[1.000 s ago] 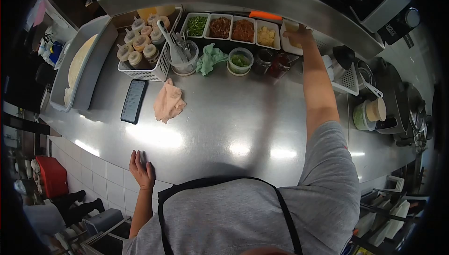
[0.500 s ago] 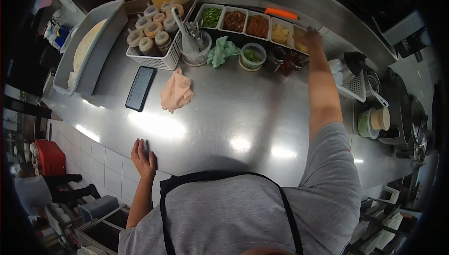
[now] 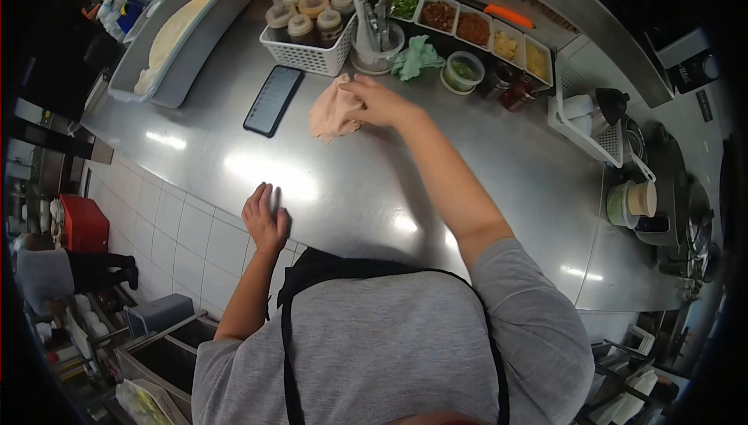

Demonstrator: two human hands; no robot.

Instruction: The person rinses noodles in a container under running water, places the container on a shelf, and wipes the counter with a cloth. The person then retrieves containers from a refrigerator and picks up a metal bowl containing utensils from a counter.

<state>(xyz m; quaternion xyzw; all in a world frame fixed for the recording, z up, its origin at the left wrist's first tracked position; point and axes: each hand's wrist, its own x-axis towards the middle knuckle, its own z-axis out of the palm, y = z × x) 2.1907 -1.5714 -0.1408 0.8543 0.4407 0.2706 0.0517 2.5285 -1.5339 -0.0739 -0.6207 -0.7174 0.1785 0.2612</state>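
My right hand [image 3: 377, 103] reaches across to a crumpled peach-coloured cloth [image 3: 329, 113] on the steel counter. Its fingers and thumb pinch the cloth's right side; the cloth still appears to lie on the surface. My left hand [image 3: 266, 218] rests at the counter's front edge, fingers stretched out and holding nothing. A phone [image 3: 273, 101] with its screen lit lies left of the cloth. Behind the cloth stands a clear tub [image 3: 387, 56] of utensils, and a green cloth [image 3: 417, 57] lies to its right.
A white basket [image 3: 306, 59] of squeeze bottles and a large grey bin [image 3: 173, 86] stand at back left. Several white food trays [image 3: 473, 29] line the back. Lidded jars [image 3: 517, 96] and a rice cooker [image 3: 662, 183] are rightward. Another person [image 3: 48, 275] is at far left.
My right hand has come from the food trays at back right to the peach cloth and taken hold of it. The view has shifted; my left hand stays by the counter edge.
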